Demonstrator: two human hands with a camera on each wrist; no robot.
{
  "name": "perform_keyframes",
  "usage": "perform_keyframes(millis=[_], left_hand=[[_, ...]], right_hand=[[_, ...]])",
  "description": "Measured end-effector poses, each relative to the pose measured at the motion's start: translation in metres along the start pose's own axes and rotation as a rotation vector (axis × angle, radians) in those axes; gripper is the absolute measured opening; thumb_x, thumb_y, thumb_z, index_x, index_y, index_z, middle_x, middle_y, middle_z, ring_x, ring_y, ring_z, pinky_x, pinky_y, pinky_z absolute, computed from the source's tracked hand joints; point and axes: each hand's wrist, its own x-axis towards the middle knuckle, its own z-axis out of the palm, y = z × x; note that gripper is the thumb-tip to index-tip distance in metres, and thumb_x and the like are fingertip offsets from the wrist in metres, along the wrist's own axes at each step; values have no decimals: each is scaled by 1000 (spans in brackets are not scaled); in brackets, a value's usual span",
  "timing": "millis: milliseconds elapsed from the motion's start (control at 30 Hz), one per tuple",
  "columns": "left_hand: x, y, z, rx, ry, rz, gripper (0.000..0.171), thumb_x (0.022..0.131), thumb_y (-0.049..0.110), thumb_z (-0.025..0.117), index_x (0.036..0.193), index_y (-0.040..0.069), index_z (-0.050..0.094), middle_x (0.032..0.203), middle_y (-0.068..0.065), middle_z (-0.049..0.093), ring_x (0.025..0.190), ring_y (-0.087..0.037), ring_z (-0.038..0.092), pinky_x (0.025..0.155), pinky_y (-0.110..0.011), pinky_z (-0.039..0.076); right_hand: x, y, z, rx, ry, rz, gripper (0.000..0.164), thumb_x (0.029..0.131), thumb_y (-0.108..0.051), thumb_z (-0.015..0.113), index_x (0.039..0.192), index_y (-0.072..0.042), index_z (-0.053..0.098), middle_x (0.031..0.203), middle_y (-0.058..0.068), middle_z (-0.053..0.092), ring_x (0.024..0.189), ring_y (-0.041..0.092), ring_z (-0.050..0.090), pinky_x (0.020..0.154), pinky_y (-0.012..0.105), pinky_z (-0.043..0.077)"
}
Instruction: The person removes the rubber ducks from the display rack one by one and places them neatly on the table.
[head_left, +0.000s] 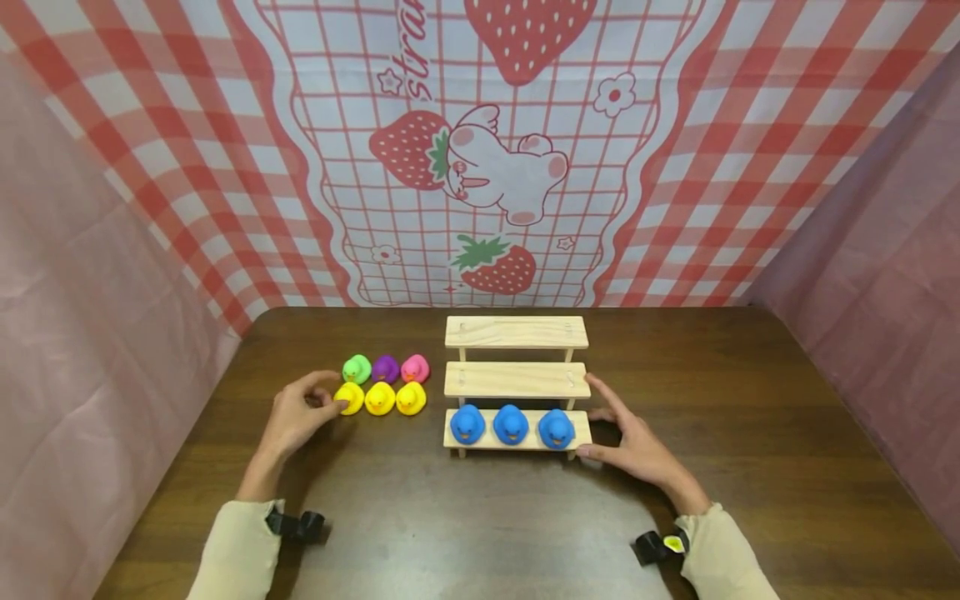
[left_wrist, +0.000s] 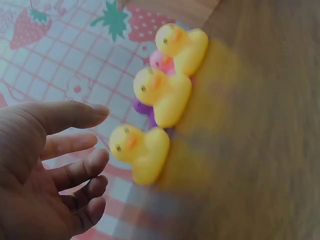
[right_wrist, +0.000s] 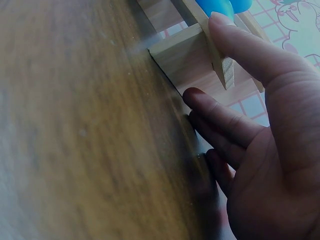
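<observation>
My left hand [head_left: 295,414] is at the left end of the front row of yellow rubber ducks, its thumb and fingers spread around the leftmost yellow duck [head_left: 349,398]. In the left wrist view, a slight gap separates the fingertips from that duck [left_wrist: 140,152]. My right hand [head_left: 632,442] rests at the right side of a three-step wooden stand [head_left: 517,381], fingers extended. Its thumb touches the end of the lowest step, while the index fingertip reaches the middle step. Three blue rubber ducks [head_left: 511,425] sit in a row on the lowest step.
Behind the yellow ducks stand a green duck [head_left: 357,369], a purple duck [head_left: 386,369] and a pink duck [head_left: 415,369]. The brown wooden table [head_left: 465,533] ends at a strawberry-print cloth [head_left: 637,192]. Pink curtains [head_left: 97,292] hang at both sides.
</observation>
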Motion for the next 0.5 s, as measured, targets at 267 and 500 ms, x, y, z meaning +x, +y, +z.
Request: perform_keyframes(millis=[267, 500], left_hand=[[-3, 32, 8, -103, 20, 106, 39, 81, 5, 79, 118, 0, 68, 75, -8, 63, 64, -5, 49, 62, -22, 42], [-5, 54, 16, -112, -2, 204, 36, 81, 6, 80, 115, 4, 69, 73, -4, 63, 71, -5, 53, 70, -29, 48]], right_hand=[[0, 0, 0, -1, -1, 3, 102, 81, -25, 84, 160, -33, 19, 120, 12, 72, 116, 16, 62, 105, 71, 33], [0, -1, 0, -2, -3, 3, 102, 81, -25, 84, 160, -33, 19, 120, 12, 72, 117, 17, 62, 105, 70, 33]])
